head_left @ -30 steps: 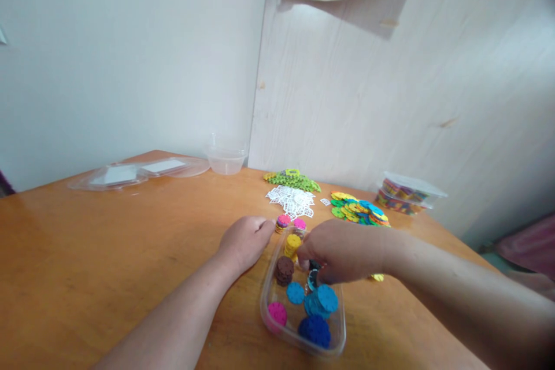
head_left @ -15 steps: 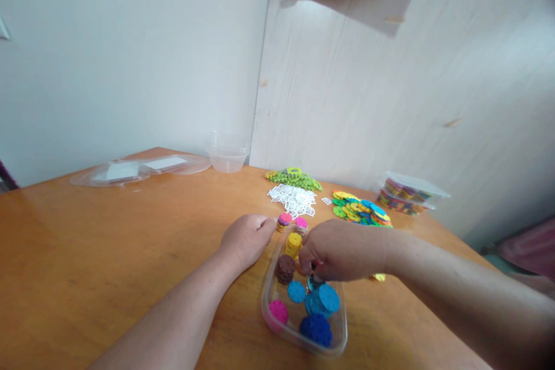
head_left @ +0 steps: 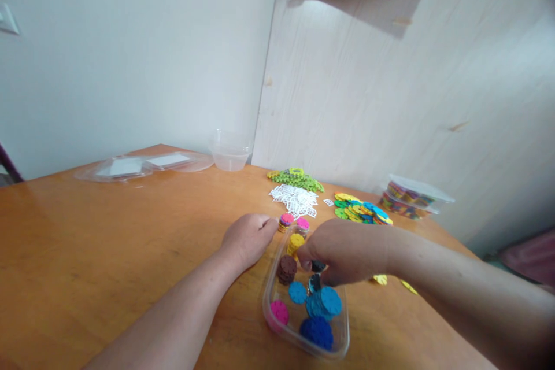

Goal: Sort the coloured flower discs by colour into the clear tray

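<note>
A clear plastic tub [head_left: 269,292] sits on the wooden table [head_left: 108,243] and holds stacks of round toy discs: brown [head_left: 287,269], yellow [head_left: 296,241], light blue [head_left: 323,302], dark blue [head_left: 316,330] and pink [head_left: 280,311]. My right hand [head_left: 344,251] hovers inside the tub's far part, fingers curled down around dark discs [head_left: 317,267]. My left hand [head_left: 247,240] rests in a loose fist on the table against the tub's far left corner, beside a small pink-topped stack [head_left: 286,221]. Whether it holds anything is hidden.
Behind the tub lie white lattice pieces [head_left: 295,199], a green disc pile [head_left: 297,179] and a mixed-colour disc pile [head_left: 362,213]. A lidded tub of discs [head_left: 414,196] stands at the right, an empty clear cup [head_left: 229,153] and flat lids [head_left: 139,166] at the back left.
My right hand has shifted slightly within the tub, fingers closing over dark discs. The left hand has stayed put. The camera has drifted a little.
</note>
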The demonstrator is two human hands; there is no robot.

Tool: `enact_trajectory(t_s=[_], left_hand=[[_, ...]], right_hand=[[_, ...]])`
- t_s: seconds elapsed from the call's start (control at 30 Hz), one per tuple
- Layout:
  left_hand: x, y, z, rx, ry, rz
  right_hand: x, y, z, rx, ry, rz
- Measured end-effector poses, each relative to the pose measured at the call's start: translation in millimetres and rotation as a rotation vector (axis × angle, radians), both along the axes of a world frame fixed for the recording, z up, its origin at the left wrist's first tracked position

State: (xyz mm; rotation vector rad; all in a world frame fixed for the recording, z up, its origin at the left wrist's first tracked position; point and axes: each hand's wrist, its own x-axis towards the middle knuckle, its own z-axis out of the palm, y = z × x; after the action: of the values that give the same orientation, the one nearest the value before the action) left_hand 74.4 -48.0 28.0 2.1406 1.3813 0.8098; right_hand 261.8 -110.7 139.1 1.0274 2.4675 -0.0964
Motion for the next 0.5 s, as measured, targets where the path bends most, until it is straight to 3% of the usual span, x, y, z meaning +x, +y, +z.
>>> enact_trajectory(t_s=[0.23,0.5], left_hand=[[0.9,-0.6,0.5,0.009,0.003,0.002],[0.0,-0.3,-2.3,0.012,0.005,-0.008]], right_hand=[[2.9,5.5,-4.3,-0.044,0.045,0.115],[4.7,8.2,-4.5,-0.088,0.093,0.130]])
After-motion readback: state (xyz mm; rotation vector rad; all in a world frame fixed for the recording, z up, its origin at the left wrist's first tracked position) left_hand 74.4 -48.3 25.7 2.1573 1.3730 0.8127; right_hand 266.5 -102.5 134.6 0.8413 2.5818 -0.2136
